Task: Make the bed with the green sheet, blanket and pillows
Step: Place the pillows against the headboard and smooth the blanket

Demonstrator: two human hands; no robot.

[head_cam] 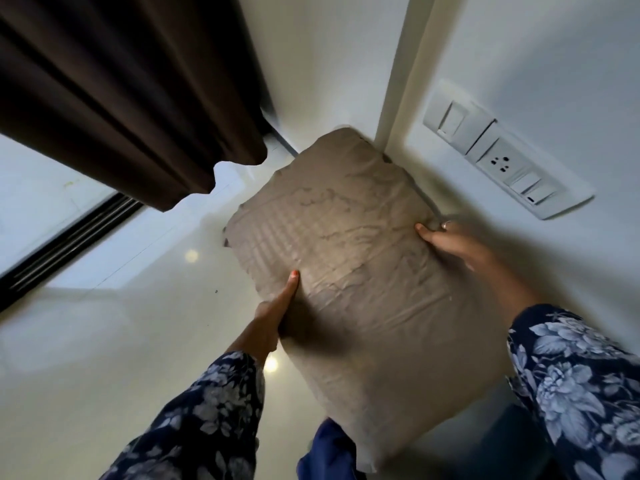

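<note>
The plump beige fabric pillow (346, 258), probably light and squashy, is gripped at opposite side edges by the left hand (273, 318) and the blurred right hand (446, 239), thumbs over its face.

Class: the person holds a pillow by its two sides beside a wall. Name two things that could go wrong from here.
1. The left hand and right hand hold only the edges of the soft pillow; either grip could slip and drop it on the floor.
2. Swung right, the pillow might brush the switch panel.
</note>
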